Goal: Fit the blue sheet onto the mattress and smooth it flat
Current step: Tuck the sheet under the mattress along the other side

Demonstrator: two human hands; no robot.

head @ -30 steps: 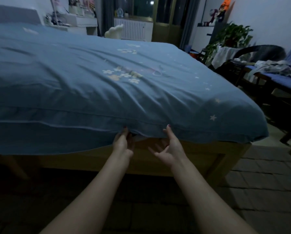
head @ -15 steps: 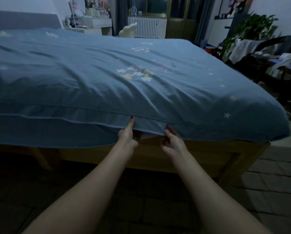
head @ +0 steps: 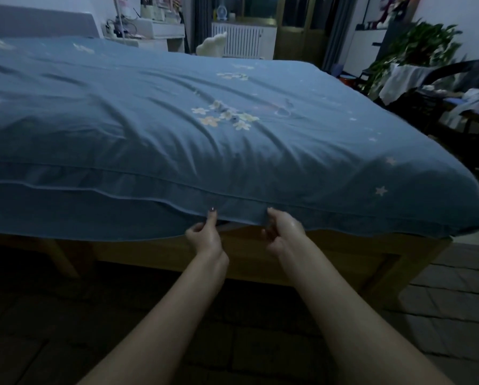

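Head view: left hand [head: 205,234] and right hand [head: 284,232] both pinched the blue flowered cotton sheet [head: 177,129] hem at the bed's near edge, sheet lying beyond them.

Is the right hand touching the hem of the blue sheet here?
Touching. The head view shows the right hand with fingers curled round the lower hem of the blue sheet, no gap between them.

The blue sheet [head: 177,129] hides the mattress and runs off the left edge; right hand [head: 284,232] fingertips tucked beneath.
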